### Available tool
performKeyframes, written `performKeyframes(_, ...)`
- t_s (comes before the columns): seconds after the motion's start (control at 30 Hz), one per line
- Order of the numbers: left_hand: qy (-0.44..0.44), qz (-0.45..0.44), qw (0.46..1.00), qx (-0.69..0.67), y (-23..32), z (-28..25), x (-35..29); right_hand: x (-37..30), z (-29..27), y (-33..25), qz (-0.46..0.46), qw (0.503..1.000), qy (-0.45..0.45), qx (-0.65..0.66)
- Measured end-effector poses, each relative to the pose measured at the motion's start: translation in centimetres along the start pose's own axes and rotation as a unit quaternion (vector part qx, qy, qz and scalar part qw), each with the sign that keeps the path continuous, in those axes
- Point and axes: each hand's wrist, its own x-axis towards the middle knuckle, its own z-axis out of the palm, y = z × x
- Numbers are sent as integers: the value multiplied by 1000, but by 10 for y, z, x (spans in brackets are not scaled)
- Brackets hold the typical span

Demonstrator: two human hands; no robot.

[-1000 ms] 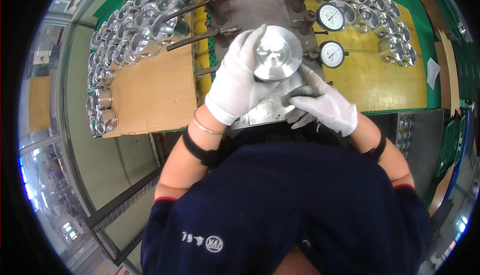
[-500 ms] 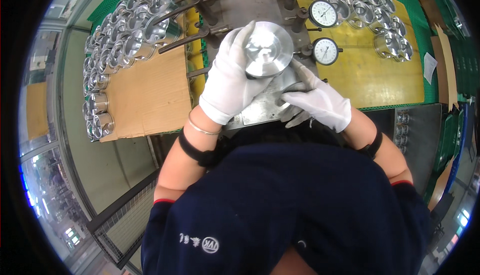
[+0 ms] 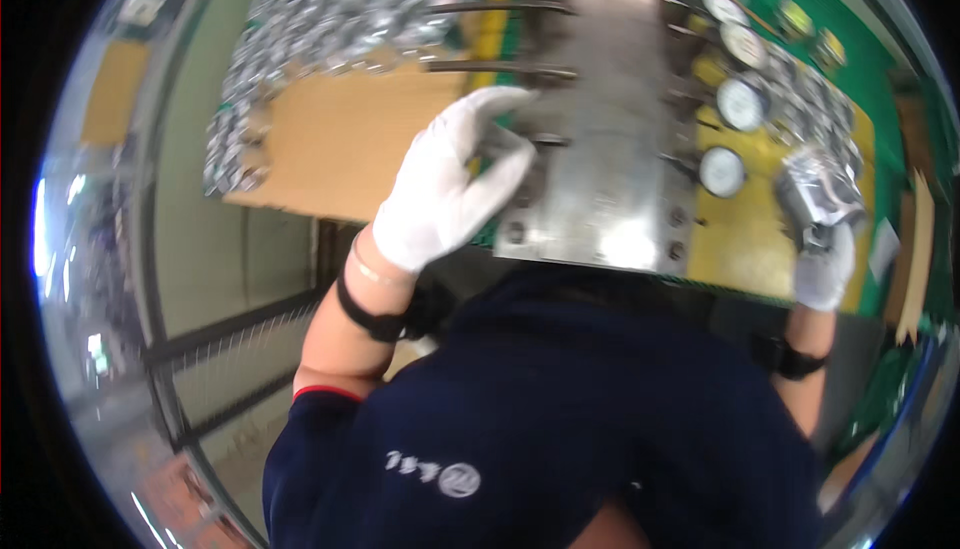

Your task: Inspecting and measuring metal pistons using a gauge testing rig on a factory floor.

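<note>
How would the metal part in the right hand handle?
Probably stiff: the metal part shows a metallic sheen. Its shiny surface may slip a little against the gloved right hand. Too blurred to judge rolling.

We get decent brightness indoors, but motion blur is heavy. Dial gauges [image 3: 741, 104] go soft; we can't read their faces. Silver pistons [image 3: 350, 14] at left smear into streaks. Steel plate [image 3: 600, 149] throws hot white glare near its lower edge, weaker shine up top; we can't place the lamp. White-gloved left hand [image 3: 445, 187] is pale but fairly legible; right hand [image 3: 827, 267] and its held piston [image 3: 820, 189] are smudged. Navy shirt [image 3: 570, 389] sinks dark. Bluish-white strips [image 3: 41, 224] flare at the left rim. Fisheye bends the metal frame [image 3: 148, 239]; corners black out.
</note>
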Motion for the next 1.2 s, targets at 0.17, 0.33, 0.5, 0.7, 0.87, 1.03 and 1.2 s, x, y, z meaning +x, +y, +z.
performKeyframes(0.17, 192, -102, 944, 246, -94, -76, -44, 95, -140, 77, 17, 968, 33, -247)
performKeyframes(0.33, 275, -180, 815, 477, -198, -193, -120, 134, -95, 106, 228, 954, 190, -45)
performKeyframes(0.5, 216, -331, 760, 515, -240, -285, -124, 171, -153, 132, 214, 950, 228, -19)
performKeyframes(0.7, 80, -363, 761, 532, -289, -347, -107, 127, -181, 141, 89, 934, 159, -308)
performKeyframes(0.87, -16, -375, 754, 540, -313, -373, -114, 50, -131, 114, 159, 960, 217, -82)
performKeyframes(1.03, 4, -338, 802, 492, -307, -370, -103, -20, -150, 102, 221, 924, 309, -49)
performKeyframes(1.2, 40, -348, 839, 416, -270, -327, -86, -38, -173, 109, 221, 915, 336, 20)
